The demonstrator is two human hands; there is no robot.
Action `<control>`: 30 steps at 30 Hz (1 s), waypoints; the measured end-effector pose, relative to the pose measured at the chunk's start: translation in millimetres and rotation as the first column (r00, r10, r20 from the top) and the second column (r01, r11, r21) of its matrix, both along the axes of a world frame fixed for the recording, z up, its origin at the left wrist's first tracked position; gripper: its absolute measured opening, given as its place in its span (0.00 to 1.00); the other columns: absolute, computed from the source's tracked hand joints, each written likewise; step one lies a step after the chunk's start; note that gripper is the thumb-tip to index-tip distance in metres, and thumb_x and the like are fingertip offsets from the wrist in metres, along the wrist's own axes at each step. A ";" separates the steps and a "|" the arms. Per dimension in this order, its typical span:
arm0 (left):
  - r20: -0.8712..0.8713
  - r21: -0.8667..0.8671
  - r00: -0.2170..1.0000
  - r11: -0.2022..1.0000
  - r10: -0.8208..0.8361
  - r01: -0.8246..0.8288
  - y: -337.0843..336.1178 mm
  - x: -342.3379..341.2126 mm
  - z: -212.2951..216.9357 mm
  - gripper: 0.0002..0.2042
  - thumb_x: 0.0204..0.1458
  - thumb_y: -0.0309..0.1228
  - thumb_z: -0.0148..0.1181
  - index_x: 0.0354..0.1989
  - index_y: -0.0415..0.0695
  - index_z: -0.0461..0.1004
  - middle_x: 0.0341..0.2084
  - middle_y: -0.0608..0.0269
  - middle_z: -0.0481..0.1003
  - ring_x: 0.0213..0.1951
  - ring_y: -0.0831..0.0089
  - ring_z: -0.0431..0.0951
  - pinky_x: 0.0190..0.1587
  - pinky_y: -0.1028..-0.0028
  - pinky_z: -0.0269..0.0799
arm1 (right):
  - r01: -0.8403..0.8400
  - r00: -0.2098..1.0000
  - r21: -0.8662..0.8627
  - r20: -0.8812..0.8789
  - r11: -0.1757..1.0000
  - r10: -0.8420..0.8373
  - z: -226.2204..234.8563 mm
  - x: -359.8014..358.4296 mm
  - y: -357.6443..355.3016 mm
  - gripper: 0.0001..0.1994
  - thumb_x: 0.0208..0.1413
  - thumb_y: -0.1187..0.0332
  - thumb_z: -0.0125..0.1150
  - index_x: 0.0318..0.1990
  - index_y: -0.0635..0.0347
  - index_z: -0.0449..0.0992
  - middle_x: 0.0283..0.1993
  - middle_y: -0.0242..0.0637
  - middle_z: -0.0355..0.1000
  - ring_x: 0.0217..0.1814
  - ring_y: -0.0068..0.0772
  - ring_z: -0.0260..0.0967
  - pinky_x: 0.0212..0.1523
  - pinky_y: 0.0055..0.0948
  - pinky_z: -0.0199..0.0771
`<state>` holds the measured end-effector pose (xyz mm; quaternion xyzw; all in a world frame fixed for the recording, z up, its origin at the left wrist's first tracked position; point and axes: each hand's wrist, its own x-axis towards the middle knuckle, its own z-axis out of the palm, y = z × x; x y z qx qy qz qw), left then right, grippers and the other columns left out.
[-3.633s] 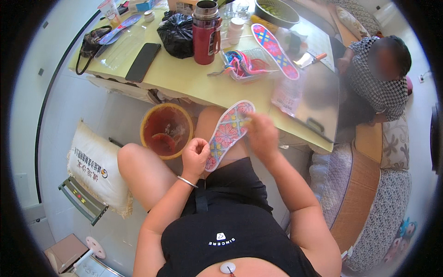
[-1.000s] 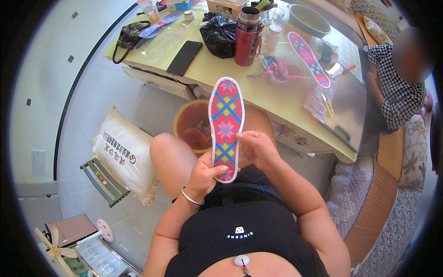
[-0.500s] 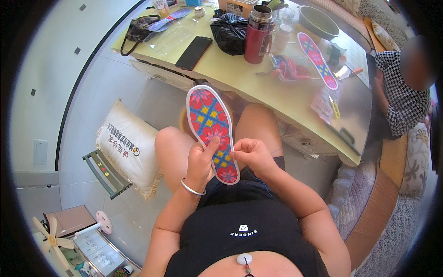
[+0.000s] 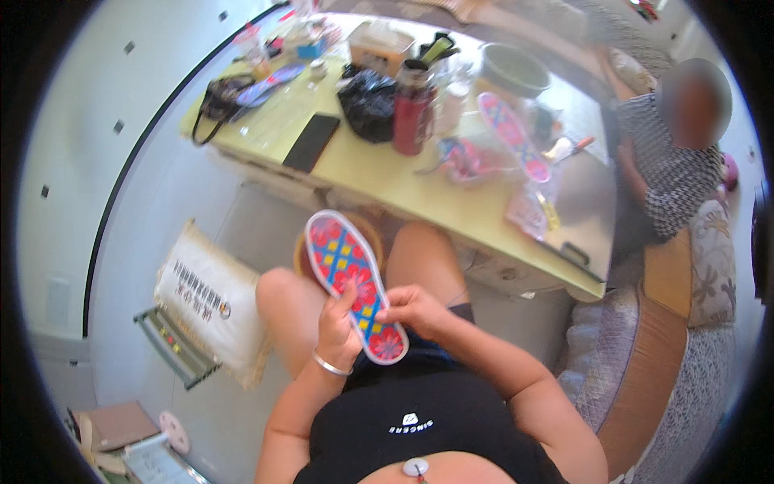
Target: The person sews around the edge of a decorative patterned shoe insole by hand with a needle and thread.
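Note:
An embroidered insole (image 4: 359,278) with red flowers, blue bands, yellow squares and a white rim is held up over my lap, tilted. My left hand (image 4: 339,329) grips its left side, thumb lying across the patterned face. At the opposite edge, lower down, my right hand (image 4: 415,311) has its thumb and forefinger pinched together against the rim. Whatever sits between those fingertips is too small and blurred to make out. A second insole (image 4: 513,135) of similar pattern lies on the table to the right.
The yellow-topped table (image 4: 371,181) carries a phone (image 4: 311,143), a black plastic bag (image 4: 368,106), a red thermos (image 4: 413,113) and a bag of coloured thread (image 4: 466,159). A white cushion (image 4: 211,294) and small stool (image 4: 176,347) stand left. Another person (image 4: 673,161) sits at right.
The view has shifted and blurred, so the insole and both hands appear lower and slightly left. My left hand keeps its grip; the right fingers stay pinched by the insole's edge.

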<state>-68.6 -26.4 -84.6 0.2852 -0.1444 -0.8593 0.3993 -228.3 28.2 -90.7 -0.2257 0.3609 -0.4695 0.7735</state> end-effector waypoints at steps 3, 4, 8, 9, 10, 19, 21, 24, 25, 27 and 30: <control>-0.018 -0.019 1.000 1.000 -0.012 0.012 -1.4 -5.7 8.9 0.23 0.60 0.39 0.52 0.55 0.32 0.64 0.48 0.48 0.73 0.48 0.58 0.76 0.51 0.61 0.73 | 0.012 0.997 -0.019 -0.072 1.000 -0.014 -3.8 2.7 4.9 0.08 0.52 0.72 0.65 0.38 0.67 0.78 0.37 0.34 0.77 0.36 0.21 0.74 0.42 0.23 0.74; -0.055 0.008 0.998 1.000 -0.023 0.023 -5.0 -3.5 6.6 0.26 0.60 0.43 0.51 0.57 0.32 0.63 0.49 0.48 0.73 0.50 0.57 0.74 0.54 0.60 0.71 | -0.032 0.994 -0.062 -0.106 0.998 0.026 -1.1 2.1 5.7 0.09 0.52 0.72 0.65 0.39 0.67 0.78 0.36 0.33 0.77 0.36 0.20 0.73 0.42 0.23 0.73; -0.119 0.070 0.993 0.997 -0.025 0.033 -9.0 -7.0 14.1 0.29 0.59 0.50 0.48 0.56 0.33 0.65 0.47 0.49 0.74 0.48 0.57 0.75 0.54 0.60 0.70 | -0.062 0.997 -0.078 -0.049 0.995 0.058 -5.1 2.7 7.0 0.10 0.53 0.71 0.65 0.41 0.67 0.78 0.36 0.33 0.77 0.37 0.20 0.72 0.42 0.22 0.72; -0.231 0.095 0.967 0.986 -0.109 0.134 -10.8 -6.4 13.1 0.31 0.59 0.52 0.47 0.57 0.33 0.64 0.47 0.48 0.74 0.47 0.56 0.75 0.54 0.59 0.70 | -0.059 0.998 -0.075 -0.028 0.995 0.057 -8.4 1.9 6.2 0.10 0.53 0.70 0.65 0.41 0.67 0.78 0.36 0.32 0.77 0.37 0.20 0.72 0.42 0.22 0.72; -0.251 0.080 0.958 0.983 -0.139 0.164 -12.0 -5.6 9.6 0.34 0.58 0.55 0.47 0.56 0.32 0.64 0.45 0.46 0.74 0.47 0.55 0.74 0.54 0.59 0.69 | -0.061 0.998 -0.089 -0.018 0.994 0.060 -10.7 -0.1 7.5 0.10 0.53 0.71 0.65 0.41 0.67 0.78 0.36 0.32 0.76 0.38 0.20 0.72 0.42 0.22 0.72; -0.138 0.096 0.990 0.995 -0.003 0.016 -19.5 -6.4 4.8 0.29 0.59 0.57 0.43 0.57 0.44 0.62 0.29 0.60 0.67 0.30 0.72 0.67 0.38 0.71 0.67 | -0.113 0.993 -0.043 0.025 0.993 0.114 -16.0 11.7 18.9 0.12 0.53 0.69 0.65 0.43 0.65 0.78 0.35 0.29 0.77 0.36 0.16 0.72 0.40 0.19 0.72; -0.141 0.066 0.990 0.998 -0.013 0.022 -21.9 -3.8 -7.6 0.31 0.58 0.59 0.44 0.57 0.44 0.63 0.28 0.62 0.67 0.29 0.72 0.67 0.37 0.72 0.68 | -0.090 0.991 -0.104 0.090 0.990 0.100 -13.8 12.9 18.4 0.11 0.54 0.70 0.65 0.42 0.65 0.78 0.35 0.29 0.77 0.36 0.15 0.72 0.40 0.19 0.72; -0.233 0.146 0.972 0.989 0.021 0.013 -22.6 2.1 -13.2 0.33 0.56 0.61 0.45 0.57 0.44 0.64 0.27 0.63 0.69 0.28 0.73 0.69 0.35 0.71 0.70 | -0.111 0.977 -0.183 0.157 0.977 0.141 5.8 11.4 16.6 0.11 0.54 0.70 0.64 0.42 0.66 0.78 0.35 0.30 0.77 0.36 0.16 0.72 0.41 0.19 0.72; -0.222 0.110 0.975 0.993 -0.007 0.032 -21.1 0.0 -7.3 0.34 0.55 0.62 0.45 0.58 0.44 0.64 0.28 0.63 0.69 0.28 0.72 0.70 0.36 0.71 0.70 | -0.113 0.978 -0.210 0.150 0.971 0.146 2.1 10.4 16.4 0.11 0.54 0.70 0.64 0.42 0.66 0.78 0.36 0.30 0.78 0.36 0.16 0.72 0.42 0.19 0.72; -0.195 0.037 0.979 0.997 -0.053 0.062 -17.8 -4.8 19.7 0.35 0.54 0.63 0.46 0.58 0.44 0.64 0.29 0.62 0.71 0.29 0.72 0.71 0.36 0.70 0.72 | -0.114 0.978 -0.227 0.145 0.967 0.149 1.0 9.4 16.2 0.11 0.54 0.70 0.64 0.42 0.67 0.78 0.36 0.30 0.78 0.37 0.17 0.72 0.43 0.19 0.71; -0.011 0.085 0.991 0.987 0.137 -0.135 -26.5 -17.2 58.8 0.36 0.53 0.64 0.46 0.59 0.46 0.63 0.32 0.60 0.73 0.31 0.69 0.73 0.37 0.68 0.72 | -0.103 0.982 -0.183 0.136 0.978 0.129 2.3 6.8 18.6 0.11 0.53 0.70 0.65 0.41 0.68 0.78 0.36 0.31 0.78 0.37 0.17 0.72 0.43 0.20 0.71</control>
